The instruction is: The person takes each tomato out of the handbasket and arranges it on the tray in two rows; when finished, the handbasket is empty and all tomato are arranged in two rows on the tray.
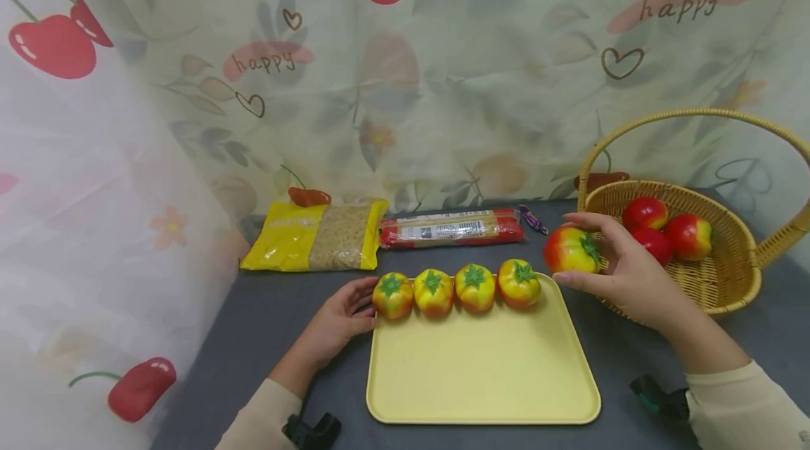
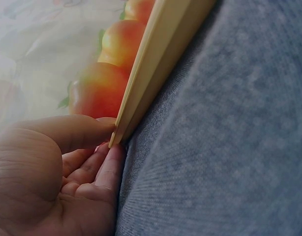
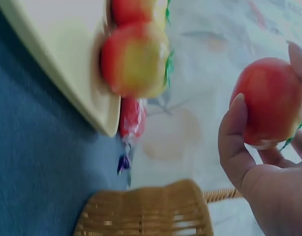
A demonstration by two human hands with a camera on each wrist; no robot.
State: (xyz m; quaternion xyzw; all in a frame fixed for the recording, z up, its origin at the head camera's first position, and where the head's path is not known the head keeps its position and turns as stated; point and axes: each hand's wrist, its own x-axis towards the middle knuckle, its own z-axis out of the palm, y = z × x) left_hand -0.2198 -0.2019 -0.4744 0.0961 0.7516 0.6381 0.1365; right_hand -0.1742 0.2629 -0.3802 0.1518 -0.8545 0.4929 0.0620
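Beside the basket (image 1: pixel 728 281), right-hand fingers (image 1: pixel 585 280) curl around a tomato (image 1: pixel 569 250); left-hand fingers (image 1: pixel 354 299) pinch the tray's (image 1: pixel 481 373) corner

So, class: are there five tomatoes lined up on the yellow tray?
No, only four tomatoes sit on the tray; the right hand holds a fifth tomato beside it.
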